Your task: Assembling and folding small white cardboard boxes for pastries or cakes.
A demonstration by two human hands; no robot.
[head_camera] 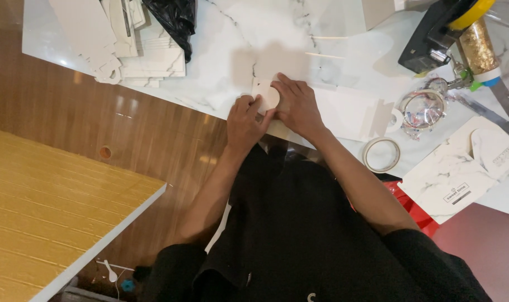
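A white marble-patterned tabletop (221,50) carries a stack of flat white die-cut cardboard blanks (126,45) at its far left, with a crumpled black plastic bag (173,19) touching the stack. To the right lie a ring of pale adhesive tape (381,155), a roll of clear tape (422,109), a tube of gold glitter (478,47) and a folded marble-print cardboard box (467,168). Below the tabletop's edge sits a yellow brick-textured panel (47,207) over a brown wood-grain floor (126,128).

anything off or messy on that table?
Nothing spilled or damaged. Both the left hand and right hand press a white die-cut card. The stack of card blanks is loosely fanned, with a black bag draped over it.
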